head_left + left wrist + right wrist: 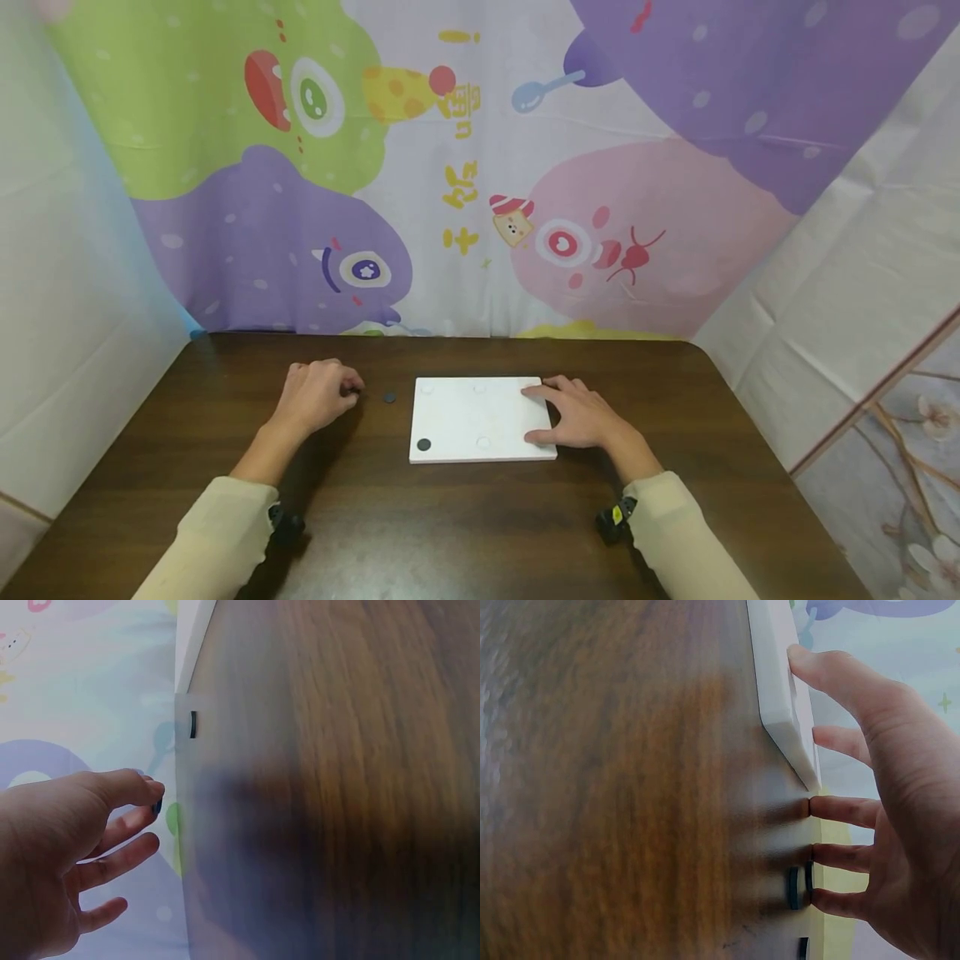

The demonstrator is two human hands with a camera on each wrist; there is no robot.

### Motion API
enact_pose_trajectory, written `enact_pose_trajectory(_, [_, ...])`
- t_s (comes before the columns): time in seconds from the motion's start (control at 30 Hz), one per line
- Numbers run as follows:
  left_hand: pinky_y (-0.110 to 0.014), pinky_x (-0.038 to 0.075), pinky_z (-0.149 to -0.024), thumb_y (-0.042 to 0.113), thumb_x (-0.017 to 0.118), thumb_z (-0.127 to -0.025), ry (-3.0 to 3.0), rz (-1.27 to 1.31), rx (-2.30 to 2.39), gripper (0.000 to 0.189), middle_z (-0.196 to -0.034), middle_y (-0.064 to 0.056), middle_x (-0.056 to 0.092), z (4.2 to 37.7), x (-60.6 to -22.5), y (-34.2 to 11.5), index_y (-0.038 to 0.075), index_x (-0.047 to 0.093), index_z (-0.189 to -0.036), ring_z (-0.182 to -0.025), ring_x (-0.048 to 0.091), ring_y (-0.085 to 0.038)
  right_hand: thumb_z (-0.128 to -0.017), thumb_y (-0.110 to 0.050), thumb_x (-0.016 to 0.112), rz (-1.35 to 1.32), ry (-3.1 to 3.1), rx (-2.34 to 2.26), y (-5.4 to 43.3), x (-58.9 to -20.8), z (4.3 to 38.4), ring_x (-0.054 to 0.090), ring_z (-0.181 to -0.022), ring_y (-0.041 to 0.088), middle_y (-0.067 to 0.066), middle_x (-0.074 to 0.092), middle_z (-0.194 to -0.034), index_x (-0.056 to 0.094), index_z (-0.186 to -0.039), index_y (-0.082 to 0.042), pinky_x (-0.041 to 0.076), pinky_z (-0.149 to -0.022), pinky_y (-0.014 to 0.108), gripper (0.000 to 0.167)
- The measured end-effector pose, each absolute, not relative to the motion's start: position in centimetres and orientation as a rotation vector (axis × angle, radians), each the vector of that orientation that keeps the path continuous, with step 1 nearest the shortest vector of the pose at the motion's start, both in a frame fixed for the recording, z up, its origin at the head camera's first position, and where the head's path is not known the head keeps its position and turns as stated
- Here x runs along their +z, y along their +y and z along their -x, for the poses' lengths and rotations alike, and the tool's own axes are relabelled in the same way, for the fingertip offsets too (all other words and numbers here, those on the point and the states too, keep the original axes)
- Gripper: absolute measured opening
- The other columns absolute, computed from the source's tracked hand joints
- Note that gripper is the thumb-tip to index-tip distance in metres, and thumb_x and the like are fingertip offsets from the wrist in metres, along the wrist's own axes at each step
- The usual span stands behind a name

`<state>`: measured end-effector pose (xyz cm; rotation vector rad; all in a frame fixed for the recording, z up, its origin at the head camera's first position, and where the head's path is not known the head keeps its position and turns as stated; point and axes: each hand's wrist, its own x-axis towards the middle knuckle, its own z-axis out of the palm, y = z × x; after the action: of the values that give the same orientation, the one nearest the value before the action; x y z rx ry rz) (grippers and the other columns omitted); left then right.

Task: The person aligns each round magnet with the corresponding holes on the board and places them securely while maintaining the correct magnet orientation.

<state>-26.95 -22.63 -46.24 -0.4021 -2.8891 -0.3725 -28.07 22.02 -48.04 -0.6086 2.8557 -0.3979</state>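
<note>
A white rectangular board [465, 421] with shallow round recesses lies on the table. One black disc [423, 445] sits at its near left corner. To the board's left, another small black disc [389, 397] rests on the wood. My left hand [318, 396] hovers further left, pinching a dark disc [157, 805] between thumb and index finger, plain in the left wrist view. My right hand [581, 414] rests at the board's right end, thumb and index finger on its top. Its other fingers reach the table beside it, near several black discs [793, 888] hidden in the head view.
The brown wooden table [465, 533] spreads around the board. Behind it hangs a cloth [450, 292] printed with cartoon monsters; pale cloth walls [82, 292] stand at both sides. Each wrist carries a small black camera [617, 518].
</note>
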Motion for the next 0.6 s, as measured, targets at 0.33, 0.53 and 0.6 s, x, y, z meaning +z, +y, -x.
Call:
enact_pose_trajectory(0.33, [-0.067,0.053,-0.096,0.014,0.085,-0.09,-2.87,0.418,-0.375,0.011,-0.098,-0.004,0.083,27.1,-46.2,-21.8,0.018,0.089,-0.099,-0.097,0.081,-0.031,-0.092,-0.069,0.081,0.615,2.855,-0.411,22.1,-48.2,28.0,0.052,-0.15,0.044,0.021,0.049,-0.173,0.055,-0.167,-0.03,0.048,-0.118,0.077,0.089])
enact_pose_trajectory(0.53, [-0.067,0.052,-0.097,0.013,0.085,-0.09,-2.835,0.421,-0.378,0.01,-0.098,-0.004,0.083,27.2,-46.2,-21.2,0.017,0.089,-0.099,-0.096,0.081,-0.03,-0.092,-0.068,0.082,0.618,2.852,-0.414,22.0,-48.1,27.9,0.052,-0.15,0.044,0.021,0.049,-0.174,0.055,-0.167,-0.03,0.047,-0.119,0.077,0.088])
enact_pose_trajectory(0.6, [-0.066,0.052,-0.097,0.013,0.085,-0.09,-2.829,0.422,-0.385,0.01,-0.098,-0.004,0.083,27.2,-46.2,-21.1,0.017,0.089,-0.098,-0.096,0.081,-0.03,-0.092,-0.068,0.081,0.618,2.853,-0.414,22.0,-48.1,27.9,0.052,-0.15,0.044,0.021,0.049,-0.174,0.055,-0.167,-0.03,0.047,-0.119,0.077,0.088])
